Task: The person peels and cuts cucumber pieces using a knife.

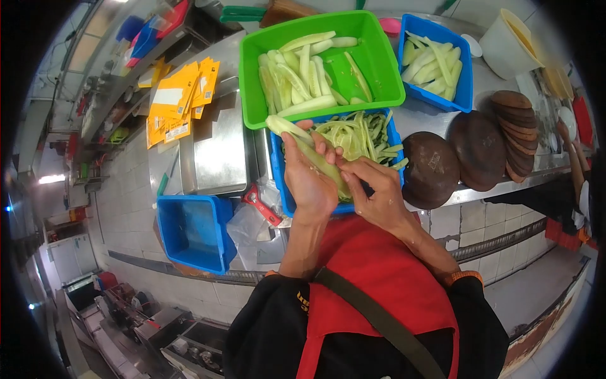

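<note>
A pale green peeled cucumber lies slantwise in my left hand, whose fingers wrap round it. My right hand is pinched at the cucumber's lower end; whatever sits between its fingertips is too small to make out. Both hands are above a blue tray filled with green peelings. Just behind it, a green tub holds long peeled cucumber pieces. More pale pieces lie in a blue basket at the back right.
Round dark wooden boards lie right of the peelings tray. An empty blue tub, a red tool, a metal tray and yellow packets are at left. Another person's arm shows at far right.
</note>
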Tool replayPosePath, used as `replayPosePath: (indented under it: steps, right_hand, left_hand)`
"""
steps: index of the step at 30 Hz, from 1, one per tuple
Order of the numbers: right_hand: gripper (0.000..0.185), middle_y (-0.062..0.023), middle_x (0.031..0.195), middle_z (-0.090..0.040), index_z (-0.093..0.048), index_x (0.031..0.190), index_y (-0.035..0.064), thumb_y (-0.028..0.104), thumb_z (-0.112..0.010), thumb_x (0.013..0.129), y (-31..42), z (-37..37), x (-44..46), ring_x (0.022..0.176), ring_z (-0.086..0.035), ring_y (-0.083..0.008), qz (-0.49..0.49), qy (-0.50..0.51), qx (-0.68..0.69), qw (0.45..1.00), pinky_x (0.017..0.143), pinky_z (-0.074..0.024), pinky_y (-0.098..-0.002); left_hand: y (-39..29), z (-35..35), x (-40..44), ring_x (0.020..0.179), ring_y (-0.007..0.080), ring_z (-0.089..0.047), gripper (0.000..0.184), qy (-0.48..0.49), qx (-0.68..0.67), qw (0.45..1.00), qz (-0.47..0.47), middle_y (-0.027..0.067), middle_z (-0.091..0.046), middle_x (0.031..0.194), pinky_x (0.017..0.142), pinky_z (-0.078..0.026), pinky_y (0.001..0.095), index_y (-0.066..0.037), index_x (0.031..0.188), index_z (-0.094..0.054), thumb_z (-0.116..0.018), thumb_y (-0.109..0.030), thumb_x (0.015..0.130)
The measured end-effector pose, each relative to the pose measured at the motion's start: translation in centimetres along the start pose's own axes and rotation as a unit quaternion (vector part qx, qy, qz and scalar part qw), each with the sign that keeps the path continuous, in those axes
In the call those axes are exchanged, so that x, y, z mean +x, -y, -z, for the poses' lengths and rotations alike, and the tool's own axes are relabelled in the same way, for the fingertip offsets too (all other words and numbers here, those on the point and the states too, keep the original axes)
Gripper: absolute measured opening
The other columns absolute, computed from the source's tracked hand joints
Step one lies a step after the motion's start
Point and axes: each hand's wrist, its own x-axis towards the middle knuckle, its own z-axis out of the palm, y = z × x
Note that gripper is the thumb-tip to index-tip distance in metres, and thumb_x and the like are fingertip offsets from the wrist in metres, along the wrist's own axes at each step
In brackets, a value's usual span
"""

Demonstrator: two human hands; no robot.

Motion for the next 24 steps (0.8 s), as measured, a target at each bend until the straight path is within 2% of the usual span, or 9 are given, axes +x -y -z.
replayPosePath:
  steps: [2, 8, 12, 15, 17, 18, 20, 21, 24]
  right_hand:
    - [0.022, -0.0181, 0.093, -0.068, -0.068, 0.110, -0.0031, -0.006, -0.063, 0.088, -0.1, 0.2, -0.1, 0.077, -0.069, -0.0298, -0.025, 0.026, 0.019, 0.999, 0.067, -0.0523, -0.0353]
    - [0.021, -0.0187, 0.093, -0.070, -0.068, 0.108, -0.0039, -0.006, -0.064, 0.088, -0.6, -0.2, -0.5, 0.081, -0.071, -0.0301, -0.044, 0.025, 0.040, 0.998, 0.070, -0.0535, -0.0341]
    - [0.023, -0.0202, 0.093, -0.070, -0.069, 0.110, -0.0033, -0.006, -0.065, 0.087, -1.2, -0.6, -0.5, 0.081, -0.071, -0.0309, -0.015, 0.006, 0.044, 0.999, 0.070, -0.0538, -0.0336]
    - [0.023, -0.0167, 0.094, -0.072, -0.069, 0.111, -0.0030, -0.004, -0.066, 0.088, -1.6, -0.8, -0.9, 0.080, -0.071, -0.0229, -0.065, 0.040, 0.083, 0.994, 0.070, -0.0532, -0.0317]
    - [0.023, -0.0093, 0.092, -0.073, -0.069, 0.113, -0.0028, -0.002, -0.067, 0.091, -2.6, -1.1, -1.2, 0.075, -0.064, -0.0097, -0.112, 0.030, 0.173, 0.978, 0.065, -0.0500, -0.0268]
    - [0.023, -0.0093, 0.092, -0.073, -0.069, 0.113, -0.0028, -0.002, -0.067, 0.091, -2.2, -0.7, -1.3, 0.075, -0.064, -0.0097, -0.113, 0.032, 0.174, 0.978, 0.065, -0.0500, -0.0268]
    - [0.024, -0.0041, 0.089, -0.071, -0.069, 0.116, -0.0024, 0.001, -0.066, 0.093, -0.2, 0.8, -0.9, 0.072, -0.054, -0.0020, -0.190, 0.052, 0.191, 0.961, 0.061, -0.0453, -0.0219]
    - [0.024, -0.0030, 0.086, -0.070, -0.069, 0.117, -0.0010, 0.001, -0.065, 0.094, 0.9, 1.2, -0.8, 0.067, -0.051, -0.0007, -0.174, 0.018, 0.206, 0.963, 0.057, -0.0416, -0.0196]
    - [0.026, -0.0051, 0.083, -0.069, -0.070, 0.117, 0.0029, 0.000, -0.065, 0.092, 1.7, 3.3, -0.4, 0.064, -0.061, -0.0085, -0.159, -0.033, 0.131, 0.978, 0.055, -0.0469, -0.0251]
  left_hand:
    - [0.3, -0.2, 0.1, 0.065, 0.0142, -0.043, 0.041, -0.020, 0.018, 0.999, -0.019, 0.0026, -0.044, 0.077, 0.073, -0.046, 0.0357, -0.008, 0.119, -0.048, -0.029, -0.043, 0.110]
    - [1.4, -0.1, 0.4, 0.059, 0.0133, -0.039, 0.043, -0.040, 0.042, 0.996, -0.070, 0.0027, -0.042, 0.075, 0.063, -0.044, 0.0320, -0.007, 0.118, -0.047, -0.029, -0.046, 0.109]
    - [1.3, -0.2, 0.5, 0.060, 0.0138, -0.040, 0.045, -0.036, 0.044, 0.996, -0.075, 0.0037, -0.044, 0.075, 0.062, -0.043, 0.0317, -0.007, 0.117, -0.048, -0.029, -0.046, 0.109]
    - [1.3, 0.0, 0.8, 0.057, 0.0158, -0.043, 0.060, -0.051, 0.075, 0.995, -0.050, 0.0044, -0.048, 0.073, 0.061, -0.044, 0.0336, -0.008, 0.121, -0.049, -0.024, -0.061, 0.105]
    - [1.2, 0.2, 0.8, 0.060, 0.0187, -0.048, 0.077, -0.016, 0.027, 0.999, -0.041, 0.0062, -0.052, 0.074, 0.063, -0.045, 0.0350, -0.008, 0.124, -0.049, -0.020, -0.075, 0.098]
    - [1.2, 0.3, 0.8, 0.060, 0.0187, -0.048, 0.077, -0.018, 0.027, 0.999, -0.042, 0.0062, -0.052, 0.074, 0.063, -0.045, 0.0350, -0.008, 0.124, -0.049, -0.020, -0.075, 0.098]
    - [1.1, 0.2, 1.1, 0.072, 0.0229, -0.050, 0.087, -0.017, 0.004, 0.999, -0.046, 0.0086, -0.054, 0.080, 0.071, -0.044, 0.0402, -0.006, 0.128, -0.050, -0.020, -0.080, 0.094]
    - [0.8, 0.3, 1.2, 0.072, 0.0229, -0.050, 0.087, -0.021, 0.004, 0.998, -0.051, 0.0086, -0.054, 0.080, 0.071, -0.044, 0.0402, -0.006, 0.128, -0.050, -0.020, -0.080, 0.094]
    - [-0.6, 1.3, 1.7, 0.105, 0.0322, -0.057, 0.080, -0.036, -0.026, 0.998, -0.043, 0.0156, -0.061, 0.102, 0.096, -0.045, 0.0483, -0.005, 0.131, -0.049, -0.021, -0.072, 0.098]
